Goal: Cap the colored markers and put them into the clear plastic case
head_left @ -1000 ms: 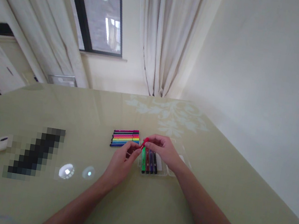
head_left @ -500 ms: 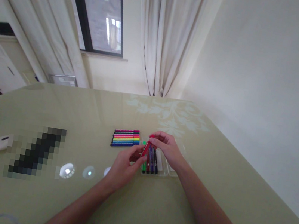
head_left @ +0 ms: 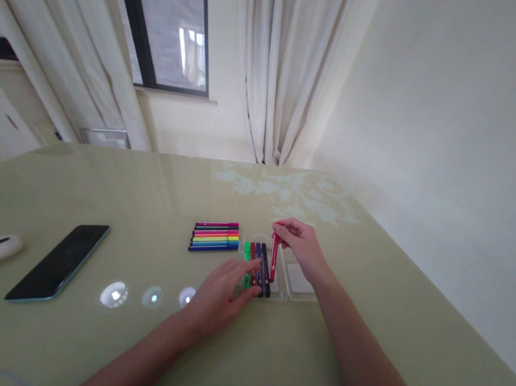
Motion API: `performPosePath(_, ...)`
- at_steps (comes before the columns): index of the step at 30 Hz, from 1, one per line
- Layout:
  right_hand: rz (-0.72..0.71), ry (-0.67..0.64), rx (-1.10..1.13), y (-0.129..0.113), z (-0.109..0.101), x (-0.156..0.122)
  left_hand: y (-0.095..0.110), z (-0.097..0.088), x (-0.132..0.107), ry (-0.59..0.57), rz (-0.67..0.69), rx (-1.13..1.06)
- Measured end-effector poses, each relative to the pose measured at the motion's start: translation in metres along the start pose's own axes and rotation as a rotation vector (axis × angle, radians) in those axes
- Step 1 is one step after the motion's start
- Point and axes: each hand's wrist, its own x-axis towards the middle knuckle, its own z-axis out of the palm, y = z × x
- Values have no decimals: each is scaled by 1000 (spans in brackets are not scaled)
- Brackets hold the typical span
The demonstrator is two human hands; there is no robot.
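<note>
Between the thumb and fingers of my right hand [head_left: 297, 238] is the upper end of a red marker [head_left: 273, 259], held near upright over the right part of a clear plastic case [head_left: 280, 293]. In the case lie several markers side by side, among them a green marker [head_left: 247, 251], a brown one and a black marker [head_left: 266, 271]. My left hand [head_left: 226, 286] rests at the case's left side, fingers apart, its fingertips over the markers there and partly hiding them. Left of the case, a row of several coloured markers [head_left: 215, 237] lies on the table.
On the left of the glossy table [head_left: 144, 357] lie a black phone [head_left: 58, 262] and a white oval object [head_left: 0, 247]. The case's opened lid [head_left: 299, 279] lies flat on the right, partly under my right forearm. Beyond the table hang curtains [head_left: 286, 60].
The red marker, earlier between both hands, has moved right and turned more upright in my right hand. My left hand has let go of it and come down onto the markers in the case.
</note>
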Motion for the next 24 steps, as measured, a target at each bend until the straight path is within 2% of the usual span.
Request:
performPosePath(3,67,-28,-132,7,-14,5,-4,4,-4,-109,136,213)
performPosePath(8,140,-104,-230,24,-11,6,0,6,-4,-184,182,406)
performPosePath(11,78,-139,-334,28,-4,5,4,5,-3,-200,200,493)
performPosePath(15,-72,-128,-616,24,-1,4,5,7,-2,-208,241,582)
performPosePath(19,-109,-132,-768,19,-2,2,5,8,-3,-203,240,597)
performPosePath(24,-113,-126,-825,17,-1,0,6,8,-3,-211,235,602)
